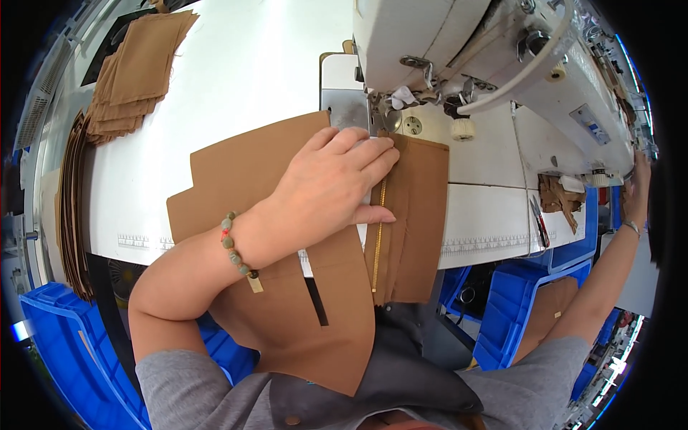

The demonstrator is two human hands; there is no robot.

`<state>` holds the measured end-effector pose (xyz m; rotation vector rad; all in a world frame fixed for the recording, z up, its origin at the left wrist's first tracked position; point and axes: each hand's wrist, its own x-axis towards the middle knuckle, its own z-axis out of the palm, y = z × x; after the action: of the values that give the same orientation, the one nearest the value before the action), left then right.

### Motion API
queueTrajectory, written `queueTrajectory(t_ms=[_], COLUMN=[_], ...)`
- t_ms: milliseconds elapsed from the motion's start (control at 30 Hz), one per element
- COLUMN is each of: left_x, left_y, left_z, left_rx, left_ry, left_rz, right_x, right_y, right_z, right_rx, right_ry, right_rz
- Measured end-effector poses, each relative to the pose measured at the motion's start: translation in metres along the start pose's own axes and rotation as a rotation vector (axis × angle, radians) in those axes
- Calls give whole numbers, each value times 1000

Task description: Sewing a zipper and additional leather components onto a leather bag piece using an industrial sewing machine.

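My left hand (340, 175) lies on top of brown fabric panels, just in front of the sewing machine's needle area (387, 107). Its fingers press down near the panel edge, with the thumb spread apart beside a gold-toothed zipper (380, 236). The zipper runs along a narrow brown fabric piece (419, 222) on the right. A larger brown panel (240, 161) with a dark slot spreads under my left forearm and over my lap. Far to the right, my right hand (638, 175) is up against the end of the sewing machine (573, 122); its fingers are too small and hidden to make out.
Brown fabric pieces are stacked (140, 79) at the back left, with more hanging by the left edge (72, 208). Thread snips (538, 221) and fabric scraps (560, 201) lie on the right of the white table (236, 72). Blue bins (502, 301) stand below.
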<state>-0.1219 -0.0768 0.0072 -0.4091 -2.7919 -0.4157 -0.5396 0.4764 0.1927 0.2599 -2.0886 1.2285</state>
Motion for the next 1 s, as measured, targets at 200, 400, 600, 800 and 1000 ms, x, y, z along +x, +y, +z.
queueTrajectory(t_ms=[200, 400, 600, 800, 1000], left_x=[-1, -3, -7, -10, -10], left_y=[2, 2, 1, -1, -1], left_z=[-3, -3, 2, 6, 8], left_rx=[64, 60, 78, 29, 20], left_ry=[-10, -31, 3, 52, 40], left_rz=[-28, -47, -33, -24, -37], right_x=[-3, -52, -76, -63, -47], right_y=[81, 104, 93, 108, 105], right_z=[-10, -3, 10, -3, -20], right_rx=[420, 631, 589, 616, 256], right_ry=[-87, -15, 19, -82, -67], right_rz=[297, 408, 430, 405, 331])
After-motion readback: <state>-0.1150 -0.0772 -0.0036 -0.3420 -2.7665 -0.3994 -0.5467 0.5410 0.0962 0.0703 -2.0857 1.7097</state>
